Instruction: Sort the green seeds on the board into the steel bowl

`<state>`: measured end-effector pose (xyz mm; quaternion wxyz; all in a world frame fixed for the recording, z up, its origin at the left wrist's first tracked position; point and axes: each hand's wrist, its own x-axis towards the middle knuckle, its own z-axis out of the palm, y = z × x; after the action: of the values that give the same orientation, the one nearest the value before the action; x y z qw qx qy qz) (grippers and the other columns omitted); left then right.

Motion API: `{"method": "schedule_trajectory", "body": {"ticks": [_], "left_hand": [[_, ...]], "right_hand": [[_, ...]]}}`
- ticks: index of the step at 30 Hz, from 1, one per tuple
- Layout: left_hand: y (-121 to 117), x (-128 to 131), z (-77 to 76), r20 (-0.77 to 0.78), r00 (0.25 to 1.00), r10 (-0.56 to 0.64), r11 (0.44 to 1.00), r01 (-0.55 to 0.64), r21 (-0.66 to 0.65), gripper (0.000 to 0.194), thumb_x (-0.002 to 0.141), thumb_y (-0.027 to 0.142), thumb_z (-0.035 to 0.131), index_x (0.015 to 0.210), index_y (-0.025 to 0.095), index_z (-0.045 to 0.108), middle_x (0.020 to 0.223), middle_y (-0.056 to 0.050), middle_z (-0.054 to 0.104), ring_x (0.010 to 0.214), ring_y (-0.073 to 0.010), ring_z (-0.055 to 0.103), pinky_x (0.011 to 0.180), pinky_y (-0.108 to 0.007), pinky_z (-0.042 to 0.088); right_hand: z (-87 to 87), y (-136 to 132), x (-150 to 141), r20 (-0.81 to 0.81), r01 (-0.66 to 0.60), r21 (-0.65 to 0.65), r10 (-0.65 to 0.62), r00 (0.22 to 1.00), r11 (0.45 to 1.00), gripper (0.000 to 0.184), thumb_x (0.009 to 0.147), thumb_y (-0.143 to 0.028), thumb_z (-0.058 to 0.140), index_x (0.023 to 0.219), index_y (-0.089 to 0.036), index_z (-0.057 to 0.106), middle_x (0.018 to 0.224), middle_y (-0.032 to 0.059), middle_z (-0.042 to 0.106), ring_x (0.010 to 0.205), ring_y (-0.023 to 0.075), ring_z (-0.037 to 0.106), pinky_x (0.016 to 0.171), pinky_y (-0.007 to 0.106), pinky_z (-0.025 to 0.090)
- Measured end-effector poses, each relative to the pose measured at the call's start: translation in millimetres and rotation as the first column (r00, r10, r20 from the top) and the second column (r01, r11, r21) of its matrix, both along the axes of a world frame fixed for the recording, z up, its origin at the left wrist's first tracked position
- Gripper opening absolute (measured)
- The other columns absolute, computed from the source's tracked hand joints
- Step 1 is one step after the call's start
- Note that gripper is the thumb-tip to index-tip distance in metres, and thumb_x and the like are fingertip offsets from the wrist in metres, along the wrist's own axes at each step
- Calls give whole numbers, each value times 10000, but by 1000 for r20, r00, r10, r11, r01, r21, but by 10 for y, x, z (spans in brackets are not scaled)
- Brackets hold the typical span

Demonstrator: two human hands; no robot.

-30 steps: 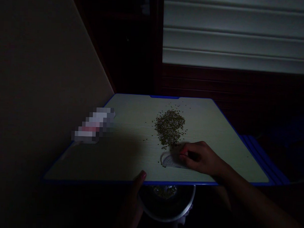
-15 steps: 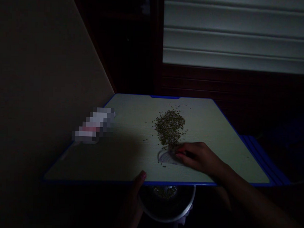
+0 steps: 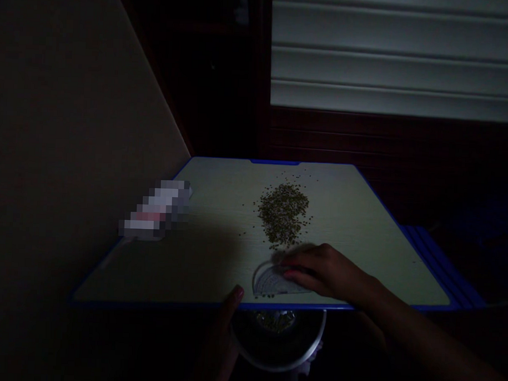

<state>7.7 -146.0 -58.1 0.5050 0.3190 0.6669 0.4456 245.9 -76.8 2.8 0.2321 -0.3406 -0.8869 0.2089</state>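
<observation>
Blue-rimmed pale green board carries a heap of tiny olive seeds, the right grip closed on a half-round white plastic scraper, the left grip too dark to read beside a round steel bowl.

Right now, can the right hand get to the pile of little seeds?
Probably yes: the right hand lies on the board close below the seed pile, and nothing seems to stand between them.

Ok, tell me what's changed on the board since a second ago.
The right hand has slid toward the near edge of the blue-rimmed board, drawing the pale semicircular piece with it, away from the seed pile. Nothing was let go. The seed pile, the left hand at the near edge, the round bowl below and the blurred item stayed as they were.
</observation>
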Motion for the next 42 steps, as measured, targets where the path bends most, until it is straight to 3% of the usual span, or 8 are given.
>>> {"method": "schedule_trajectory", "body": {"ticks": [9,15,23,27,31,33,36,42], "left_hand": [[-29,-31,-85,-67,998,7,999,-5,40,315,617,266,734,931,235,736,1171,-62,723,1288,-337,504,1121,-462,315],[-21,5,-16,-35,999,6,1000,-6,13,302,657,305,703,949,233,734,1146,-74,731,1266,-343,527,1095,-475,354],[-18,-39,-3,-74,997,-18,999,20,25,374,580,287,764,946,219,731,1157,-89,726,1279,-353,510,1096,-461,354],[-11,21,143,10,1000,-22,999,22,-23,303,673,280,702,971,235,733,1132,-57,737,1260,-317,536,1069,-415,401],[-21,30,199,7,1000,-12,999,13,-49,293,733,282,650,1013,245,728,1140,-45,735,1256,-302,544,1081,-430,386],[-30,8,148,-27,1000,-4,1000,4,-21,300,696,274,683,991,251,732,1162,-41,728,1281,-311,518,1101,-433,356],[-30,-17,37,-44,999,-6,1000,5,-3,310,641,274,724,948,239,735,1164,-54,728,1291,-326,505,1115,-437,330],[-12,3,24,-45,999,-16,1000,17,8,348,605,310,739,943,226,727,1161,-77,728,1276,-341,517,1104,-460,338]], "right_hand": [[37,-41,20,-68,-58,-130,50,996,990,245,956,-356,569,1076,-184,695,783,33,727,641,122,655,601,234,482],[51,-49,28,-70,-49,-168,38,997,985,245,951,-365,576,1047,-179,703,768,25,726,611,106,641,587,213,467],[41,-55,32,-120,-38,-140,21,993,989,212,913,-353,619,1014,-197,721,672,-3,682,542,99,587,540,220,449],[71,-44,83,-265,160,-55,-169,949,986,156,883,-326,634,880,-188,707,541,-50,568,453,81,489,466,208,391],[71,-12,159,-342,440,-37,-425,838,897,151,876,-279,598,769,-180,639,480,-73,467,415,73,420,423,200,330],[50,-3,176,-321,398,-36,-388,864,917,146,872,-275,595,767,-180,631,493,-69,483,420,72,422,425,197,330],[14,-6,164,-268,181,-51,-188,945,982,116,847,-284,643,806,-177,659,531,-57,553,434,69,470,443,192,363],[-14,-15,120,-189,-31,-109,10,982,994,159,867,-335,673,904,-186,714,617,-23,665,515,81,593,535,192,454]]}}
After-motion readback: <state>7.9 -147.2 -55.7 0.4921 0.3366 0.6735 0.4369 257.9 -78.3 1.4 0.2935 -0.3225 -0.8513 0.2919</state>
